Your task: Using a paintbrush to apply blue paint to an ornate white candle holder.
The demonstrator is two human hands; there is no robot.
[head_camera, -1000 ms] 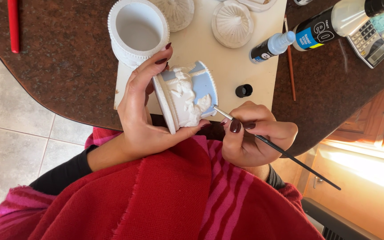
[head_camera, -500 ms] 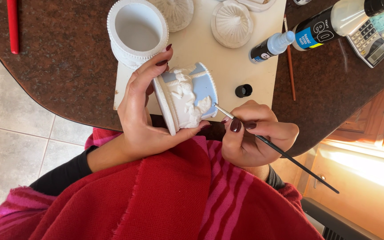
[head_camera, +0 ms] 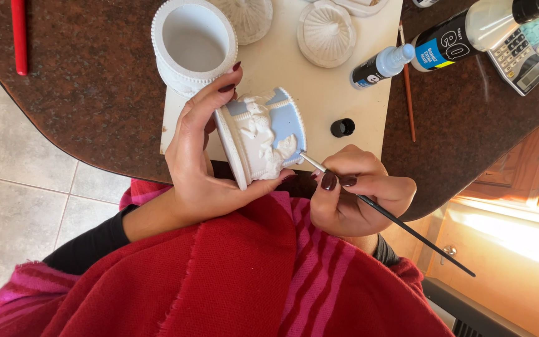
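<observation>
Your left hand (head_camera: 198,168) is gripping the tilted plaster jar (head_camera: 260,137) above the table's near edge; your right hand (head_camera: 357,190) is pinching a brush (head_camera: 382,212), painting blue. Relief figures are remaining white, apparently unfinished.

A white ribbed plaster jar (head_camera: 193,45) is seen just above the grip on a cream sheet (head_camera: 294,81). A domed white lid (head_camera: 327,32), black cap (head_camera: 342,127) and small paint bottle (head_camera: 382,65) are placed up-right; a grey calculator (head_camera: 520,57) lies farther right.
</observation>
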